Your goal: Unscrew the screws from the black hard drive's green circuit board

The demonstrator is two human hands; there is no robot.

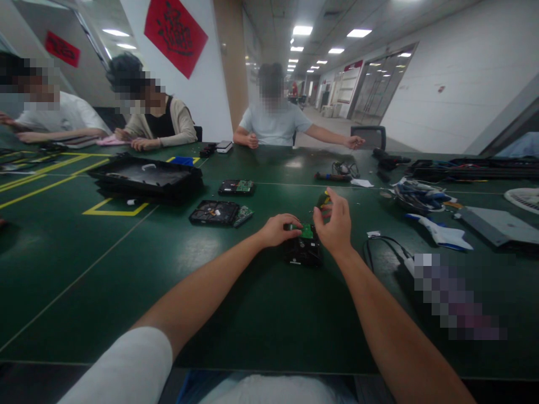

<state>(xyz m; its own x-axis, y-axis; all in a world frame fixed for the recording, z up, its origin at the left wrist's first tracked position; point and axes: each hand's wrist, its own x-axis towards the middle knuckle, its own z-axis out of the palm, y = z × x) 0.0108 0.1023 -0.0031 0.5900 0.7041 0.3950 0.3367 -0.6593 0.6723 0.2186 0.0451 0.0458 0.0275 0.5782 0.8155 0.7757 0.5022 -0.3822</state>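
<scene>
A black hard drive (304, 255) with a green circuit board on its upper face lies on the table in front of me. My left hand (280, 229) grips its left side, fingers bent over the far edge near the board. Just to the right and above the drive, my right hand (337, 220) is closed around a small screwdriver (323, 200) with a yellow and dark handle. My fingers cover part of the handle, and I cannot make out where its tip rests.
Left of the drive lie an opened black drive case (214, 212), a loose circuit board (243, 215) and another drive (236, 187). Stacked black trays (147, 174) stand farther left. Gloves (440, 231), a cable bundle (416, 195) and a grey metal box (499, 224) lie right. Several people sit opposite.
</scene>
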